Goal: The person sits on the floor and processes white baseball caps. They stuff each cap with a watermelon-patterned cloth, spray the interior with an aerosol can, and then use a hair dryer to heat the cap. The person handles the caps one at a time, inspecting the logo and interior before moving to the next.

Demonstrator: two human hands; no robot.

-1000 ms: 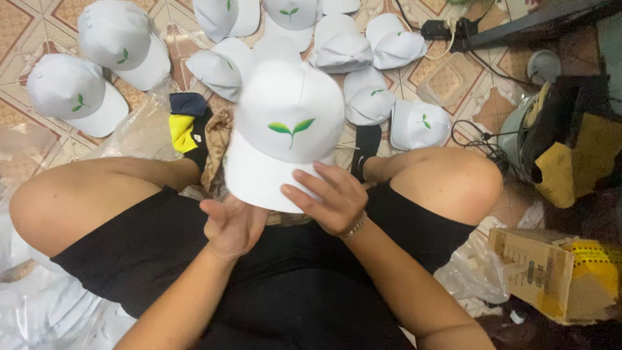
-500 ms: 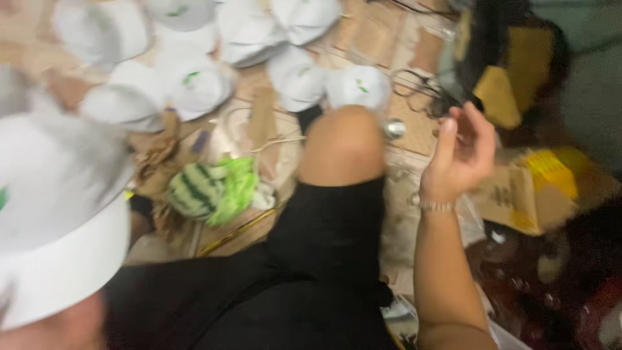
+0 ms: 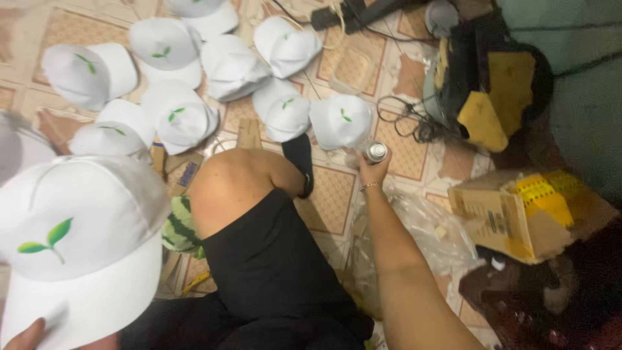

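White cap w/ green leaf logo sits lower left, my left hand gripping its brim from below. Right hand is closed round a small metal can on the floor by my knee, near more caps.

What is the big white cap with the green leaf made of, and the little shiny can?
The white cap with a green leaf emblem in the left hand looks like matte woven cloth: soft seams, no shine. The small silver can gripped by the right hand looks like metal, since its top glints, though blur leaves that unsure.
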